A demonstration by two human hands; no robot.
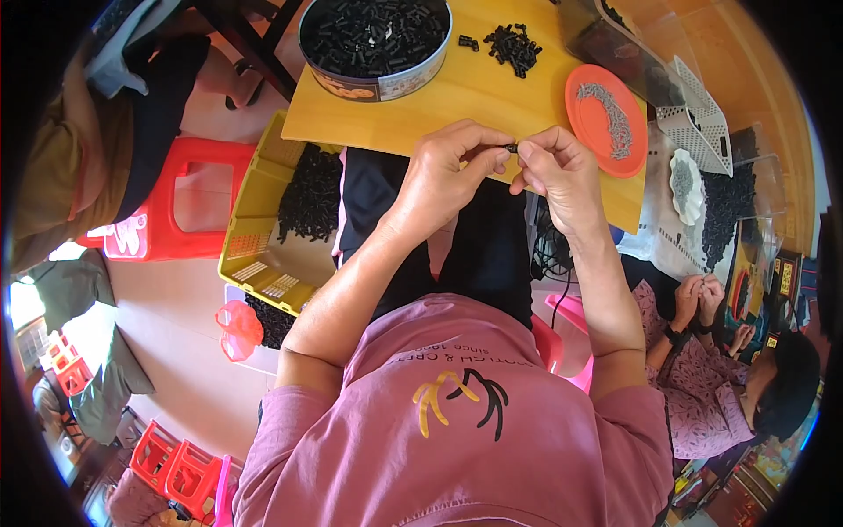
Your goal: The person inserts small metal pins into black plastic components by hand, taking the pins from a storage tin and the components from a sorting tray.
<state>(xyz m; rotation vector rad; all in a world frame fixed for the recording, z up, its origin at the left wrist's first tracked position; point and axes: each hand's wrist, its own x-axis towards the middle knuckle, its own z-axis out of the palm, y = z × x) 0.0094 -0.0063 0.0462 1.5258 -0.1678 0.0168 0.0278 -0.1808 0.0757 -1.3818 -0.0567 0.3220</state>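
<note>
Head view, inspected at the near edge of the yellow tabletop. Item under work: one small black piece, raised above that edge between the two hands.

Left hand: thumb and forefinger clamped on the left end of the piece. Right hand: thumb and forefinger pinched together at its right end; whether a further tiny part sits between them cannot be made out.

Surroundings, taken from the hands: round tin filled with black pieces at ten o'clock; loose pile of black pieces at twelve; red plate bearing a band of slender grey parts at two; yellow crate, with black pieces in it, at eight.

Assessment: the step appears to be fine two-handed fitting or handling of the piece. In this inspector's judgement, the left fingers should act as a steady clamp while the right do the finer movement, both ends in one straight line so nothing is forced askew. Pressure should be firm but measured; a part this small could slip or spring away. Working squarely above the tabletop, rather than at its edge, would probably catch a dropped part.
</note>
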